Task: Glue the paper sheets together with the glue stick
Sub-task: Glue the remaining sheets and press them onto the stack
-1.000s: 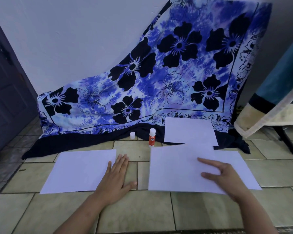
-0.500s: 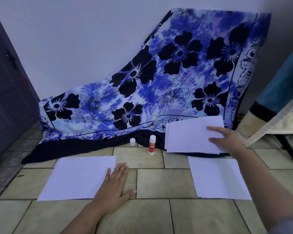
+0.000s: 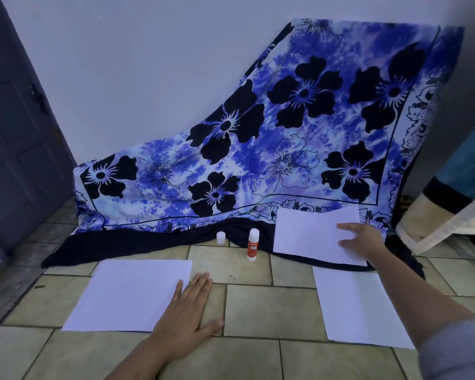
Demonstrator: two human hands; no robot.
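A single wide-angle camera worn on the person's head looks forward and down at the tiled floor (image 3: 258, 305), near enough that both forearms enter from the bottom edge. It faces the white wall (image 3: 148, 78). The glue stick (image 3: 252, 244) stands near mid-frame, with the left hand (image 3: 187, 314) nearer the camera than it and the right hand (image 3: 365, 239) to its right.

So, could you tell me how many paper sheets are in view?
3. The left sheet lies on the tiles partly under the left hand, the right sheet on the tiles, the far sheet under the right hand; more may lie hidden beneath it.
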